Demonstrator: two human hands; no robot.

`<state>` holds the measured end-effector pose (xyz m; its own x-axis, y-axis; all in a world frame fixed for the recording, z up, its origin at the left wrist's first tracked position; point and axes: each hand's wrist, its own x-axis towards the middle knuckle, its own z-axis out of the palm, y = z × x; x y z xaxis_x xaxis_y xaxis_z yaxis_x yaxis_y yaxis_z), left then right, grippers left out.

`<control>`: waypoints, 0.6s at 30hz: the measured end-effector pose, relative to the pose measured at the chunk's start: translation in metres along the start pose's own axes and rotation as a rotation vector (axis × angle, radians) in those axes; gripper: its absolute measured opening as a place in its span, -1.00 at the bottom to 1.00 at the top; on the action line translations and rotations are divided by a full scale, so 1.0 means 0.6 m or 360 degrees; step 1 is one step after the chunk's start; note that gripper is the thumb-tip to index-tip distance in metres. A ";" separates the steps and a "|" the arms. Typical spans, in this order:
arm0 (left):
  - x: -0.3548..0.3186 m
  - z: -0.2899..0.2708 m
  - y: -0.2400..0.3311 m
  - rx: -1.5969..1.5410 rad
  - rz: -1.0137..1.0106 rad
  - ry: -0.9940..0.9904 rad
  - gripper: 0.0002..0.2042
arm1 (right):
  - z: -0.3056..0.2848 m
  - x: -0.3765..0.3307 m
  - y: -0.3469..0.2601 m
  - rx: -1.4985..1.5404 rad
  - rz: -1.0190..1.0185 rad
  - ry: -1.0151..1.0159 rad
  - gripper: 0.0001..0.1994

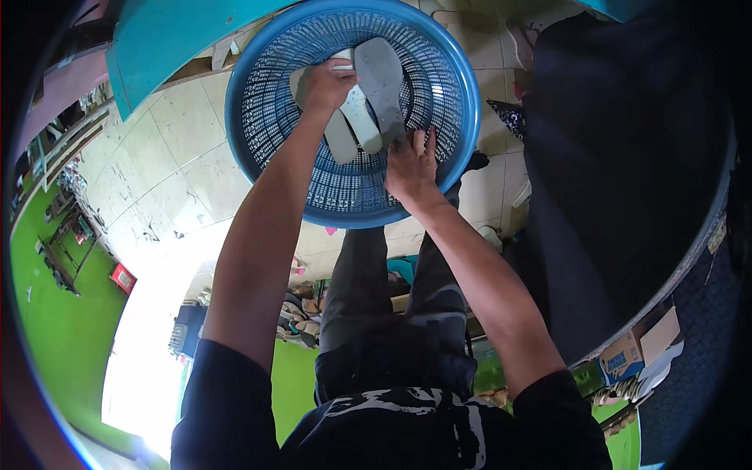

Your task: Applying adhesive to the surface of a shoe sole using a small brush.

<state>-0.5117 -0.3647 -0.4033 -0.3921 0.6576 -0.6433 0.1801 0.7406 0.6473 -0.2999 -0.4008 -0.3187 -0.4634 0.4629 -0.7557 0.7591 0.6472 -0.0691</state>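
A round blue plastic basket (352, 210) with lattice walls is in front of me, and several pale shoe soles lie inside. My left hand (327, 88) is closed around a white sole (359, 117) near its upper end. Beside it on the right, a broader grey sole (379, 78) lies at a slight tilt over the others. At its lower end, my right hand (413, 168) has its fingers curled against the sole, partly in shadow. Another off-white sole (340, 139) shows below my left wrist, its upper part hidden by my hand and arm.
A black-covered table (619, 180) stands on the right. A turquoise surface (180, 43) is at the upper left. Shoes (296, 321) are heaped near my legs, and a cardboard box (627, 356) sits at the lower right. Pale floor tiles (184, 129) carry scattered scraps.
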 end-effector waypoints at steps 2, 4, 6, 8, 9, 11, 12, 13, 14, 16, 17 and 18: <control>-0.009 0.009 0.016 0.0080 -0.0008 -0.0083 -0.56 | -0.003 -0.007 0.014 -0.0041 -0.0011 0.0020 -0.53; -0.007 0.011 -0.013 -0.0077 0.0033 -0.0067 -0.55 | -0.003 -0.018 0.015 -0.0042 -0.0070 0.0128 -0.54; -0.011 0.009 -0.045 -0.0234 0.0090 -0.0037 -0.53 | -0.011 -0.031 0.016 -0.0050 -0.0135 0.0255 -0.56; -0.041 0.007 -0.065 0.0067 0.0335 0.0157 -0.54 | -0.026 -0.051 0.022 0.0163 -0.0317 0.0338 -0.64; -0.059 -0.002 -0.082 -0.0140 0.0309 0.0111 -0.55 | -0.033 -0.063 0.017 0.0158 -0.0338 0.0381 -0.64; -0.110 0.004 -0.048 -0.0531 0.0221 -0.0005 -0.57 | -0.038 -0.090 0.034 0.0376 -0.0477 0.0609 -0.79; -0.153 0.010 -0.009 -0.0696 0.0151 -0.0052 -0.59 | -0.050 -0.106 0.051 0.0602 -0.0534 0.0649 -0.82; -0.186 0.013 0.017 -0.0787 0.0157 -0.0053 -0.60 | -0.060 -0.126 0.058 0.0587 -0.0516 0.0703 -0.82; -0.214 0.016 0.041 -0.0876 0.0170 -0.0064 -0.61 | -0.063 -0.146 0.066 0.0939 -0.0452 0.0849 -0.83; -0.272 0.028 0.093 -0.0899 0.0298 -0.0057 -0.69 | -0.074 -0.184 0.091 0.1272 -0.0356 0.1075 -0.83; -0.299 0.029 0.115 -0.0967 0.0277 -0.0101 -0.74 | -0.080 -0.202 0.099 0.1408 -0.0319 0.1157 -0.83; -0.326 0.032 0.136 -0.1030 0.0250 -0.0162 -0.79 | -0.089 -0.225 0.108 0.1547 -0.0273 0.1240 -0.84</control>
<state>-0.4033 -0.4302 -0.2326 -0.3129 0.7838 -0.5364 -0.3616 0.4239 0.8304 -0.2127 -0.3893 -0.1865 -0.4843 0.8656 -0.1277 0.5313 0.1750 -0.8289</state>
